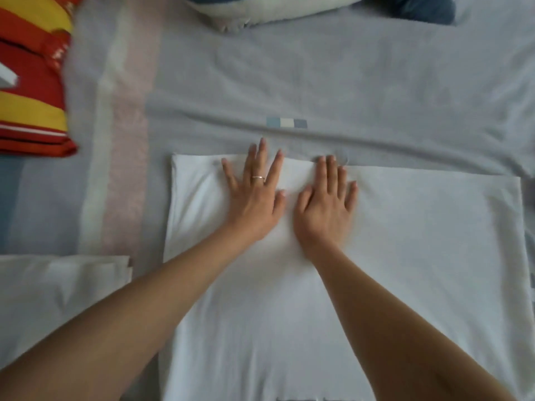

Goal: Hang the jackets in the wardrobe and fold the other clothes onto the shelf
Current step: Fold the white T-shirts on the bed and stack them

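Observation:
A white garment (405, 256) lies spread flat on the bed, filling the lower middle and right of the view. Both palms press down on its far edge, side by side. My left hand (254, 192) wears a ring and lies flat with fingers spread. My right hand (327, 201) rests flat just to its right, fingers apart. Neither hand grips the cloth. A second folded white cloth (58, 290) sits at the lower left, apart from the garment.
The grey bedsheet (347, 88) has a long crease just beyond my fingertips. A folded red, orange and yellow fabric stack (31, 91) lies at the far left. A blue and white pillow (289, 7) sits at the top edge.

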`<control>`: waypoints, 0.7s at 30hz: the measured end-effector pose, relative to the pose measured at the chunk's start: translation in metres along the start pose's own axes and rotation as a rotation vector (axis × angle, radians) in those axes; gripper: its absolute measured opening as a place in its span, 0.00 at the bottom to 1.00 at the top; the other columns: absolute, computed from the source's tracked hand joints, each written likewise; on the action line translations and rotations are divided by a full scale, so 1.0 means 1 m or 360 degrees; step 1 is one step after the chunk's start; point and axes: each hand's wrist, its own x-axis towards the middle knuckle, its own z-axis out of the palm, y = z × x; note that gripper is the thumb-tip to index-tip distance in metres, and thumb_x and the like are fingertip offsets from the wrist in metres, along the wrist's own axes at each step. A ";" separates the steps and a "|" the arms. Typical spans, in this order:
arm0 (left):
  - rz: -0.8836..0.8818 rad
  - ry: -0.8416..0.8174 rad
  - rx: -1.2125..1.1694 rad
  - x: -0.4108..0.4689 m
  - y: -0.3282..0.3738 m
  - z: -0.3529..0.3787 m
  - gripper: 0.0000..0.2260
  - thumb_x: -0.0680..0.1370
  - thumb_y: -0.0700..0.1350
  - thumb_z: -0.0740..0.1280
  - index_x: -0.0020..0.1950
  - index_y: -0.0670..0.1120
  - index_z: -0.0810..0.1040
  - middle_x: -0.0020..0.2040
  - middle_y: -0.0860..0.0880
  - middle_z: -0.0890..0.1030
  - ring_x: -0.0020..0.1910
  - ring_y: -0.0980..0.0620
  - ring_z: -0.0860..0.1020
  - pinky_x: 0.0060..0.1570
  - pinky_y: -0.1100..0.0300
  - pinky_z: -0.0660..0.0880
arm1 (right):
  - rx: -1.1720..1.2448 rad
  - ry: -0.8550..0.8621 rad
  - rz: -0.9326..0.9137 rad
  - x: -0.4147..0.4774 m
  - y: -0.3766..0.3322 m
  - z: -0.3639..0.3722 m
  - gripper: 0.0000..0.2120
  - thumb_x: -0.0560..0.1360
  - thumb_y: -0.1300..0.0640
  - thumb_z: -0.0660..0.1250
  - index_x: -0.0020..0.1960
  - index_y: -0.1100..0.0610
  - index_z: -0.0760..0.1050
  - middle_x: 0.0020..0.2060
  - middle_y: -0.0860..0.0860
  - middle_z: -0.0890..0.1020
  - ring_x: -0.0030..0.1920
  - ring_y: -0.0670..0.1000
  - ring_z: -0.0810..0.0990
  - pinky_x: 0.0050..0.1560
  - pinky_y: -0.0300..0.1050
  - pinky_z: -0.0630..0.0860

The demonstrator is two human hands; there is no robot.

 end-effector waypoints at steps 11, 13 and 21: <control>0.0172 -0.0285 0.0481 -0.027 -0.159 -0.021 0.31 0.76 0.57 0.51 0.78 0.50 0.53 0.78 0.48 0.53 0.77 0.50 0.53 0.67 0.30 0.49 | -0.0078 -0.0009 0.0007 0.005 -0.001 0.001 0.31 0.75 0.50 0.50 0.78 0.52 0.53 0.77 0.49 0.56 0.77 0.51 0.53 0.75 0.49 0.41; 0.0168 -0.0361 0.0420 -0.017 -0.166 -0.023 0.31 0.76 0.57 0.50 0.78 0.49 0.54 0.78 0.48 0.53 0.77 0.51 0.53 0.67 0.31 0.49 | -0.0066 -0.0004 0.0014 0.005 -0.001 0.000 0.31 0.75 0.50 0.50 0.78 0.52 0.53 0.77 0.49 0.56 0.77 0.51 0.52 0.75 0.49 0.42; -0.0360 -0.0430 0.0286 -0.014 -0.136 -0.040 0.30 0.81 0.53 0.51 0.78 0.47 0.43 0.78 0.45 0.38 0.77 0.46 0.39 0.69 0.34 0.37 | -0.0103 -0.0078 -0.0069 0.004 0.000 -0.002 0.34 0.75 0.41 0.48 0.79 0.52 0.48 0.78 0.50 0.51 0.77 0.52 0.49 0.75 0.53 0.41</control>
